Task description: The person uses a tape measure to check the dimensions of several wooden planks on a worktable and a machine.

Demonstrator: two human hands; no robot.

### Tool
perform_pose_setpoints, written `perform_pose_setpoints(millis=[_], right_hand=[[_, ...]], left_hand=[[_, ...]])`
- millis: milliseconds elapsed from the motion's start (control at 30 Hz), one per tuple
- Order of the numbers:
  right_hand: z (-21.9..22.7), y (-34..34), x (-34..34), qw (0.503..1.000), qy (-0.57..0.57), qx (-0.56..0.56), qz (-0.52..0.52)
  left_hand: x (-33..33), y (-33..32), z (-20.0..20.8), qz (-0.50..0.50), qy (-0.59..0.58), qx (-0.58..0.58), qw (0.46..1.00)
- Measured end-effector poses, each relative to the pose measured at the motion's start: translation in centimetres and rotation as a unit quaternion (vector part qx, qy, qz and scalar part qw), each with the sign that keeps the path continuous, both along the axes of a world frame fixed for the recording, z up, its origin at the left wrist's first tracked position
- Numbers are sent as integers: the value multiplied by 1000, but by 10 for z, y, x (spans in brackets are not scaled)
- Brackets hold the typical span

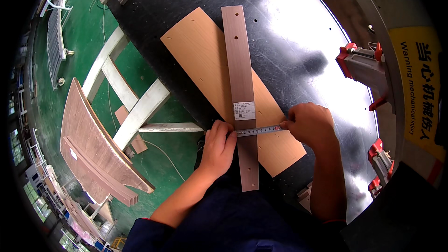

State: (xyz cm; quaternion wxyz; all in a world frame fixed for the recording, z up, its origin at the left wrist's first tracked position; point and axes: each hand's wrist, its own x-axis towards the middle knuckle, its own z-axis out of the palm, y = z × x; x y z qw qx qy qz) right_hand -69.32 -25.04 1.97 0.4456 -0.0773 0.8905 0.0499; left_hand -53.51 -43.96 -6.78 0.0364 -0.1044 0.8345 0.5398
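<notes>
Head view has left hand (218, 148) and right hand (311, 122), each grip pinching measuring tape (261, 130) across a brown strip (240, 72).

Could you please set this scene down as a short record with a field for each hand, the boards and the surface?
Left hand: at the silver metal measuring tape's left end
Right hand: closed at the tape's visible right end
Boards: narrow brown wood-grain board with a white label, lying across a wide tan wood-grain board
Tape: stretched across the brown board
Surface: flat black tabletop
</notes>
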Motion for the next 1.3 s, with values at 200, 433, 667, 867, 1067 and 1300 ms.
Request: perform_pose_setpoints(millis=[200, 433, 667, 867, 1067, 1300], right_hand=[[1, 2, 0, 1000, 3, 0, 1], [5, -4, -5, 999, -22, 33, 13], [6, -4, -10, 998, -27, 50, 28], [3, -9, -19, 996, -34, 60, 51], [3, -13, -29, 992, -68, 93, 46], [-3, -11, -30, 993, -66, 81, 50]], left_hand=[[0, 5, 1, 10, 6, -20, 1000], [-1, 16, 10, 83, 9, 13, 996], [-2, 6, 2, 14, 59, -32, 998], [-3, -1, 0, -8, 50, -27, 998], [-6, 2, 0, 14, 26, 26, 999], [-7, 7, -1, 58, 23, 65, 996]])
